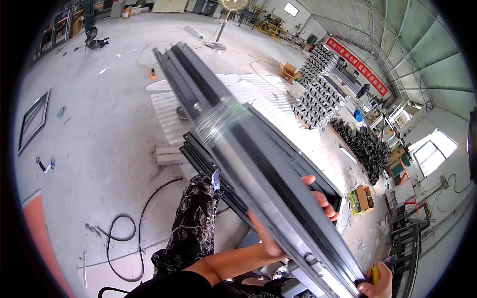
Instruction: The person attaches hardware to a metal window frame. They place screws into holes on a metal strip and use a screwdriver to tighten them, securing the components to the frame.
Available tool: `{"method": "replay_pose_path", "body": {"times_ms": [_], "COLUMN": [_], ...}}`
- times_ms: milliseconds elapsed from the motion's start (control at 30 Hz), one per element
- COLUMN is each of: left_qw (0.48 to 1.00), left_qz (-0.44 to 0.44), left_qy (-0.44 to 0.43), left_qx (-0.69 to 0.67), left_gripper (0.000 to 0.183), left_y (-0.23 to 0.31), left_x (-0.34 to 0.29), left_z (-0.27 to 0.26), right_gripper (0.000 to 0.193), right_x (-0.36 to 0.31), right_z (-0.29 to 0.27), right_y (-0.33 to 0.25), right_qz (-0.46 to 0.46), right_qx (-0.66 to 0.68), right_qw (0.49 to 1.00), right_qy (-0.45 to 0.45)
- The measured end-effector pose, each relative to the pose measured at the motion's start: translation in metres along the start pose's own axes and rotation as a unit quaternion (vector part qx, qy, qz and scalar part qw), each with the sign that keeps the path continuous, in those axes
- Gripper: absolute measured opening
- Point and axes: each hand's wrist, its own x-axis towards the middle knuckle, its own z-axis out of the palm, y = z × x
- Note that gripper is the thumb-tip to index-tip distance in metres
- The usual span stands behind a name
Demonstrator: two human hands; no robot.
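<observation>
A long bundle of dark grey metal profiles slants across the view, its far end raised toward the upper left. Clear plastic film is wound round it near that end. My left hand reaches under the bundle and grips it, fingertips showing past the right side. At the near lower-right end, my right hand is closed with a small yellow-handled tool in its fingers, the thumb touching the profile end. The tool's working part is hidden. Below the bundle lie more dark profiles and a dark frame.
White foam sheeting covers part of the floor. A black cable loops at the left, beyond it an empty frame. A standing fan is ahead. Stacked profiles and a cardboard box stand on the right.
</observation>
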Motion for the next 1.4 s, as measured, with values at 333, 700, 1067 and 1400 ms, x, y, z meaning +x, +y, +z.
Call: {"method": "replay_pose_path", "body": {"times_ms": [333, 700, 1067, 1400], "left_qw": [0.978, 0.968, 0.959, 0.937], "left_qz": [0.027, 0.103, 0.155, 0.313], "left_qy": [0.152, 0.15, 0.18, 0.106], "left_qx": [0.143, 0.172, 0.157, 0.116], "left_gripper": [0.099, 0.09, 0.088, 0.09], "left_y": [0.008, 0.045, 0.156, 0.252], "left_x": [0.032, 0.077, 0.16, 0.104], "left_z": [0.06, 0.081, 0.089, 0.13], "right_gripper": [0.087, 0.103, 0.078, 0.076], "right_x": [0.041, 0.134, 0.244, 0.205], "right_z": [0.022, -0.013, -0.017, 0.003], "right_y": [0.01, -0.03, -0.188, -0.337], "right_qz": [-0.09, -0.162, -0.318, -0.327], "right_qx": [0.119, 0.022, -0.063, -0.204], "right_qw": [0.989, 0.976, 0.923, 0.897], "right_qy": [-0.013, -0.142, -0.207, -0.214]}}
